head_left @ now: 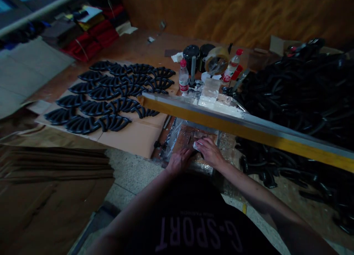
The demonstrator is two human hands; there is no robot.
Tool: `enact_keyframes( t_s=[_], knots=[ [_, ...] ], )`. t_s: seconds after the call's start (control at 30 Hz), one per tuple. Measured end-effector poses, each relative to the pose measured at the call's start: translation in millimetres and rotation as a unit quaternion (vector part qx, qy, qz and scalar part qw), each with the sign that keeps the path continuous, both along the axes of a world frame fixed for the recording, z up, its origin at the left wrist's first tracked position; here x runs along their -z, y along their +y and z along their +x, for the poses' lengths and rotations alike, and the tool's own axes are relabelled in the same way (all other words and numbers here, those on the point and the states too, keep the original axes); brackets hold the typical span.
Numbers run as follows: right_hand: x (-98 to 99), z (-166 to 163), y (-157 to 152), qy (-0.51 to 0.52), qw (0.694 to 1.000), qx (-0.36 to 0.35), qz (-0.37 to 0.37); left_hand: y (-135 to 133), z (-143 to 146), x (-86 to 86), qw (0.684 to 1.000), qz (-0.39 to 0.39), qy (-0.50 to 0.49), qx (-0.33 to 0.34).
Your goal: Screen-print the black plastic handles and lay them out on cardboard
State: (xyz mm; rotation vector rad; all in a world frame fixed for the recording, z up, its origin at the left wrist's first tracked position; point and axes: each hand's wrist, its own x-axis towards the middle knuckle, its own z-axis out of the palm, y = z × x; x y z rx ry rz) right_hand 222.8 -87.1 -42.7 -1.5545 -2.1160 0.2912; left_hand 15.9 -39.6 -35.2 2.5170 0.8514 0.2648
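Both hands rest together on a clear plastic sheet (177,135) under the yellow bar (243,127): left hand (179,159) flat, right hand (209,151) pinching a white scrap (197,145). The shirt (199,231) reads "SPORT".

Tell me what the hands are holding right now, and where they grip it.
The right hand pinches a small white piece at its edge; the left hand rests beside it, contents unclear.

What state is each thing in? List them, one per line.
Left hand: flat on the clear plastic sheet, grip open.
Right hand: fingers curled on a small white piece.
Left water bottle: upright, red cap on.
Right water bottle: tilted, capped.
Fan-shaped black parts: laid flat in rows on cardboard.
Black curved parts: heaped loosely.
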Motion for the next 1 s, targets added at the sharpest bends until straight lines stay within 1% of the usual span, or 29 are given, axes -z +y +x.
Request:
enact_keyframes(
  t_s=[0.17,0.3,0.4,0.53,0.63,0.83,0.9,1.0],
  knots=[
    [-2.8,8.6,-19.0,0.013,1.0,-0.008,-0.004,0.5,0.9,-3.4,1.0,-0.003,0.017,0.004],
    [-5.5,7.3,-10.3,0.0,1.0,-0.003,-0.027,1.5,1.4,-4.3,1.0,0.005,0.026,0.005],
    [-6.5,4.4,-1.8,-0.015,0.999,0.004,-0.037,1.6,1.0,-1.9,0.999,0.017,0.033,0.007],
    [-8.7,7.9,-9.6,-0.012,0.999,-0.02,-0.022,1.7,0.1,1.8,0.999,0.029,0.024,0.01],
    [-10.8,11.5,-15.0,-0.012,0.999,-0.034,-0.014,2.4,-0.1,0.8,1.0,0.025,0.013,0.011],
    [-11.3,10.3,-4.6,-0.024,0.999,-0.025,-0.016,2.5,-0.3,-1.6,1.0,0.006,0.006,0.011],
    [-13.0,13.0,-10.0,-0.031,0.999,-0.037,-0.007,2.2,-0.5,-0.1,1.0,0.011,0.003,0.011],
    [-16.9,23.7,-28.0,-0.029,0.998,-0.055,-0.01,2.2,-0.9,1.8,1.0,0.019,-0.002,0.015]
  ],
)
